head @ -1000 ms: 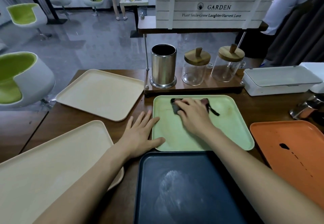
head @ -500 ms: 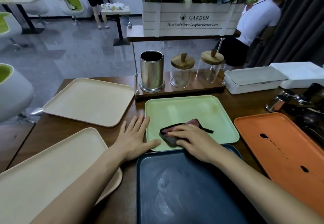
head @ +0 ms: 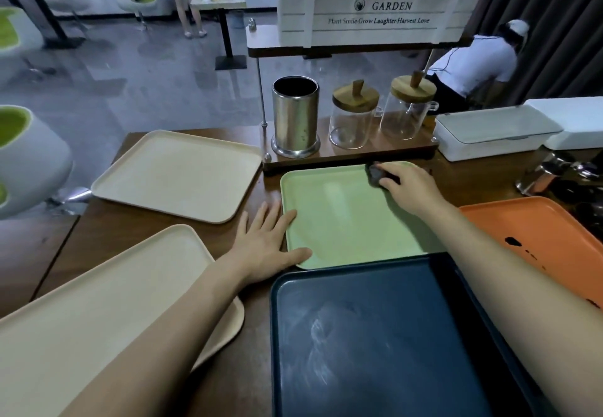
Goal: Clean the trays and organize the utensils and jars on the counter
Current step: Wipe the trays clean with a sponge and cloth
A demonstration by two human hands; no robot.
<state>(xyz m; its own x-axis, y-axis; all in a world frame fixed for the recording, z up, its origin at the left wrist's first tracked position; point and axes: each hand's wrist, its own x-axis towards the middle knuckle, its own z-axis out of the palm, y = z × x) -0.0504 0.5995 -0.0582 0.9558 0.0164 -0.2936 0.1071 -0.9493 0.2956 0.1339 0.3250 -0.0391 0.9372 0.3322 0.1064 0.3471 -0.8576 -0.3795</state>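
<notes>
The cleaning looks to be in its middle stretch, and the organising is not yet begun. The right hand is at the far right corner of the green tray, its grip narrow, fingers curled over a dark cloth that lies against the tray's rim there. The rest of the green tray shows a smooth, unmarked face, so I judge this one nearly done. The left hand has a wide grip, fingers straight and spread. Its palm lies on the wooden surface, with fingertips and thumb on the tray's left edge and near corner, seemingly to steady it. Two trays appear left to do. The dark blue tray, nearest the person and meeting the green one's near edge, carries a whitish smear, and the orange tray to the right bears dark spots. The far cream tray and the near cream tray on the left show no obvious dirt; whether they are wiped cannot be told. On the wooden stand just beyond the green tray stands a steel utensil holder whose dark mouth shows no utensils. Beside it the left glass jar and right glass jar, wooden lids on, both appear empty. A white lidded box sits closed, its contents hidden. No loose utensils are plain to see; a metal object at the right is too blurred to name.
</notes>
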